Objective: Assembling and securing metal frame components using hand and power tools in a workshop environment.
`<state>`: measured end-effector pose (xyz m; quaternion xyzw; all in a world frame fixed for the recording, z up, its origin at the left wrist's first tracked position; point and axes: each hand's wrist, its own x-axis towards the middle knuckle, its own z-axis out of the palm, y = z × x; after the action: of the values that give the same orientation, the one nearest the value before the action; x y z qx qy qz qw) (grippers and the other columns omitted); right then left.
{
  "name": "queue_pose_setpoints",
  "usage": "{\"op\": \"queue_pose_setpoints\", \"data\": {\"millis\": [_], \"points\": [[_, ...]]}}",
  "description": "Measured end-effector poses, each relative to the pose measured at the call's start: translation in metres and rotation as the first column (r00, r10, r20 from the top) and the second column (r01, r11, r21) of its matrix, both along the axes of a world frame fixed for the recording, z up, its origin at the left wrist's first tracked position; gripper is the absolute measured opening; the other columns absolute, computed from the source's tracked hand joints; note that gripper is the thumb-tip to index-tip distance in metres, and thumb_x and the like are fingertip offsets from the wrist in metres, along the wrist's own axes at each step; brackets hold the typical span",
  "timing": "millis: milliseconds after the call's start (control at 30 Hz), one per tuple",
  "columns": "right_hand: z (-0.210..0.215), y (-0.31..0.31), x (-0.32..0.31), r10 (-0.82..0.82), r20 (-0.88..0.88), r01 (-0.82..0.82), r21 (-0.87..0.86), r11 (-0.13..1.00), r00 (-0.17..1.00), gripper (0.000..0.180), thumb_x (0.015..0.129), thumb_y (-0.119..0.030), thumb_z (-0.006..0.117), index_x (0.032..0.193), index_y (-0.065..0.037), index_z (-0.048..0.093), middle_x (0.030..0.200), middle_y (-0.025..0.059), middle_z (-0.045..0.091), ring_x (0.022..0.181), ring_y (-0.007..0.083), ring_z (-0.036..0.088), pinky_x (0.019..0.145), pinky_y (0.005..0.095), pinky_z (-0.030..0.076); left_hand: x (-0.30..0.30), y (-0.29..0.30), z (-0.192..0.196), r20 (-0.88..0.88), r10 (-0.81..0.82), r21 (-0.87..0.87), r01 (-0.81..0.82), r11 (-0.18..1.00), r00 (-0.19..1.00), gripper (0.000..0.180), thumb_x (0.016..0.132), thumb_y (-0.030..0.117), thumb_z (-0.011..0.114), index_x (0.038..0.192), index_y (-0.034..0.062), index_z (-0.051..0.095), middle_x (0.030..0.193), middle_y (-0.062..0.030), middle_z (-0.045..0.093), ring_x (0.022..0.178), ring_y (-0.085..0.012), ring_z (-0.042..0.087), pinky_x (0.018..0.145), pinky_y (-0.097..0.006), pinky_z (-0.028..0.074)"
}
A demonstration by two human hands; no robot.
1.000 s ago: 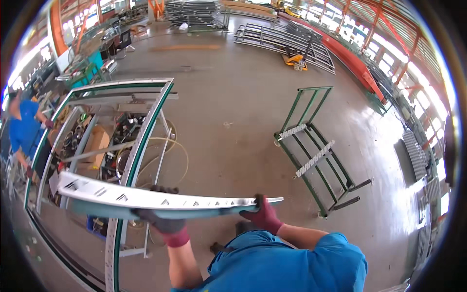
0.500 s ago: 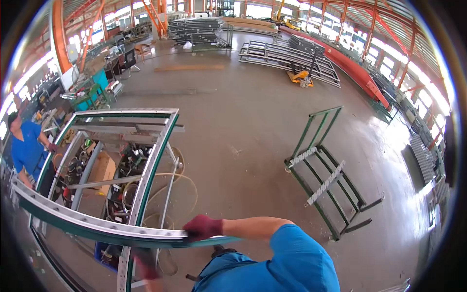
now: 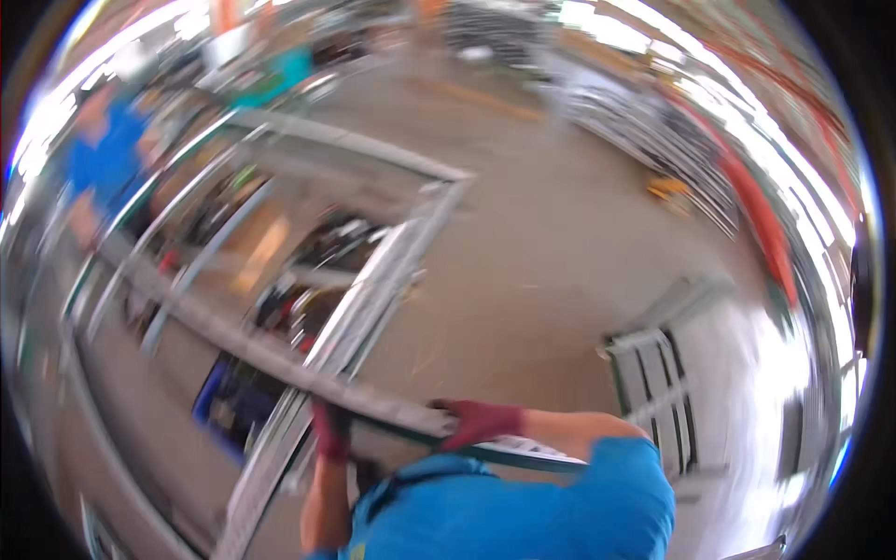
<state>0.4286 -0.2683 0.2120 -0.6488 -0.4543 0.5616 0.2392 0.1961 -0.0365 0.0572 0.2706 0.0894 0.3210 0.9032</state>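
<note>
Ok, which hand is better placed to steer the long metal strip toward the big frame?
Probably the left hand: it grips the metal strip right beside the frame, while the right hand holds farther away.

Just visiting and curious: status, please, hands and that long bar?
Left hand and right hand: gloved, each with a grip on the long metal bar. Green rack stands apart, right. Picture blurred.

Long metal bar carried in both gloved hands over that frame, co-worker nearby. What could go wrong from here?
1. The long metal bar reaches far out to the left toward the person in blue; a swing could strike them.
2. It passes over the large metal frame, so it might snag on it.
3. Left hand and right hand both grip close to one end, so the far end may dip or twist.
</note>
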Motion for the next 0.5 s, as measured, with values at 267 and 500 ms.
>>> {"op": "queue_pose_setpoints", "data": {"millis": [267, 500], "points": [[-0.025, 0.136, -0.058, -0.182, -0.186, 0.194, 0.05, 0.98, 0.966, 0.092, 0.073, -0.023, 0.093, 0.15, 0.006, 0.051, 0.136, 0.0162, 0.066, 0.125, 0.0246, 0.063, 0.109, 0.0384, 0.049, -0.002, 0.16, 0.014, -0.448, 0.44, 0.41, -0.258, 0.875, 0.778, 0.052, 0.112, 0.051, 0.047, 0.131, 0.005, 0.065, 0.106, -0.0061, 0.064, 0.098, -0.016, 0.057, 0.085, -0.034, 0.05], [0.001, 0.353, -0.113, -0.155, -0.346, 0.217, 0.147, 0.965, 0.925, 0.069, 0.078, -0.011, 0.089, 0.137, 0.008, 0.06, 0.113, 0.011, 0.075, 0.099, 0.0166, 0.071, 0.09, 0.0337, 0.059, -0.08, 0.207, 0.04, -0.514, 0.336, 0.11, -0.328, 0.938, 0.789, 0.043, 0.11, 0.042, 0.056, 0.119, 0.0036, 0.075, 0.104, -0.0038, 0.076, 0.096, -0.0146, 0.07, 0.087, -0.032, 0.054]]}}
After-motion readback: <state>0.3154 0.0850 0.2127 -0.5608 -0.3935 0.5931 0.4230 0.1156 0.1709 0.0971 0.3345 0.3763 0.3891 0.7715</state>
